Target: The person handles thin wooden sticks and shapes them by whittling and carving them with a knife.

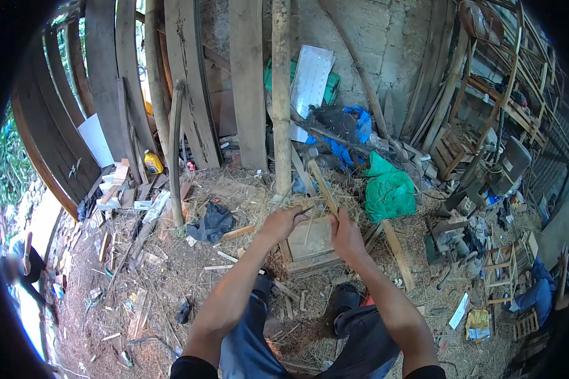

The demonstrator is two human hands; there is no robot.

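In the middle of the head view, my right hand [346, 237] is closed around the lower end of a wooden stick [323, 186], which slants up and away to the left. My left hand [281, 224] is closed just left of it, fingers pinched together. A thin dark tip shows at those fingers, too small to name. Between the hands a narrow pale strip [308, 228] hangs down. Below them, on the ground in front of my feet, sits a low wooden box [310, 240] with a flat top.
A wooden post [281, 95] rises just beyond my hands. A green plastic bag [389, 189] lies to the right, a black plastic bag [212, 222] to the left. Straw and wood scraps litter the ground. Wooden chair frames [499, 275] stand at right; parts of other people show at both edges.
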